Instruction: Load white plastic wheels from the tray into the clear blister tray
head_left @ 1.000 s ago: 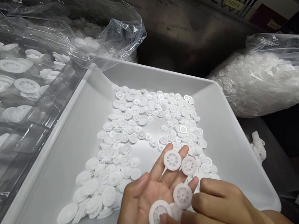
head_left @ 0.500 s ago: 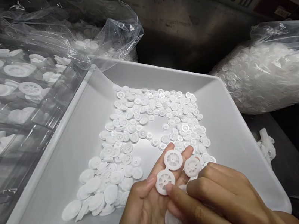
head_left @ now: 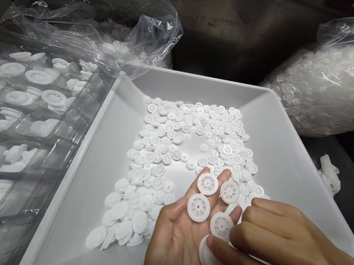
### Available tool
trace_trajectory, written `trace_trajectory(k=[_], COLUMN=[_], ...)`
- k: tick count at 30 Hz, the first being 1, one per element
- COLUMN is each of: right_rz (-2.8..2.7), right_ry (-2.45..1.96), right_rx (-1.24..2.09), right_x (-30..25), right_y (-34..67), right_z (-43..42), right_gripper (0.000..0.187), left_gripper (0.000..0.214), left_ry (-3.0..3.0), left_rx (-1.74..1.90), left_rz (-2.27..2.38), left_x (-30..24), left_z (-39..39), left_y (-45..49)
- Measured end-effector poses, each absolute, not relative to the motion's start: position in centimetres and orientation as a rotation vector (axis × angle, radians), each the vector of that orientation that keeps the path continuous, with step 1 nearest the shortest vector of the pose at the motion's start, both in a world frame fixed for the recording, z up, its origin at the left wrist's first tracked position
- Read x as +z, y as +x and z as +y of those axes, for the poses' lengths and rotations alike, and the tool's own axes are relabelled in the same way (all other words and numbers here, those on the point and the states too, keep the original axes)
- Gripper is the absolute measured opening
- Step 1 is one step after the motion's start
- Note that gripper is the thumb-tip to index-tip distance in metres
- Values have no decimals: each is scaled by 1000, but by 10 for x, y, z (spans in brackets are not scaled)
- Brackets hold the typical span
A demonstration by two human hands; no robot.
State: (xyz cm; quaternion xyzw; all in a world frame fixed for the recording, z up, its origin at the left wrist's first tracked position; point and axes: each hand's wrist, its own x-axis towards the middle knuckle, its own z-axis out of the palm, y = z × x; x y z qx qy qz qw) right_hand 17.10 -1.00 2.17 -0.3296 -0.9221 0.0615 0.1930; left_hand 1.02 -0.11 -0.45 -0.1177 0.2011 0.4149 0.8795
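Note:
My left hand [head_left: 172, 244] lies palm up over the grey tray, holding several white plastic spoked wheels on its fingers and palm. One wheel [head_left: 208, 184] rests on the fingers, with another [head_left: 230, 192] beside it and a third [head_left: 198, 207] below. A fourth [head_left: 221, 226] sits near the palm's edge. My right hand [head_left: 283, 243] comes in from the right, its fingertips on a tilted white plastic wheel [head_left: 210, 254] at the lower edge of the left palm. Beneath my hands, a loose layer of similar wheels and discs [head_left: 145, 181] covers the tray floor.
The grey tray's rim [head_left: 189, 75] runs along its far side. A clear compartment tray [head_left: 20, 125] with white parts stands at left, under crumpled film [head_left: 147, 40]. A bulging clear bag of white parts [head_left: 341, 91] lies at upper right, with a white scrap [head_left: 330, 174] below.
The view has turned, shifting everything rightward. A lower wheel now sits tilted under my right fingertips, and the wheels on my left hand have been rearranged, with one more resting near the palm's edge.

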Motion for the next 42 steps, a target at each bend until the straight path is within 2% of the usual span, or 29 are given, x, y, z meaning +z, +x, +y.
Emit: trace_trajectory(k=[9,16,21,27,30,34,38,42], right_rz=[-2545,-2530,-2384,-2216,-2221,-2374,-2449,-2230], right_ry=[-960,-909,-930,-1046,-1069,-1066,-1031,-1060], right_rx=[197,254,312,371,358,258,157,163], right_x=[19,25,13,6,10,15,15,19], right_y=[169,162,157,160,164,166,164,165], right_z=[-15,-7,-5,-7,-4,3,3,-3], right_gripper=[27,39,30,9,9,19,11,9], left_gripper=[71,72,72,65,59,51,46,49], left_ry=[-235,-247,-216,-263,-269,-279,-194,-175], left_rx=[821,793,787,751,745,764,843,827], left_rz=[485,490,513,552,542,512,391,349], left_x=[6,10,6,-1,-2,-5,-7,-5], left_z=[2,4,4,6,6,2,-1,-3], left_y=[10,7,7,9,10,11,11,9])
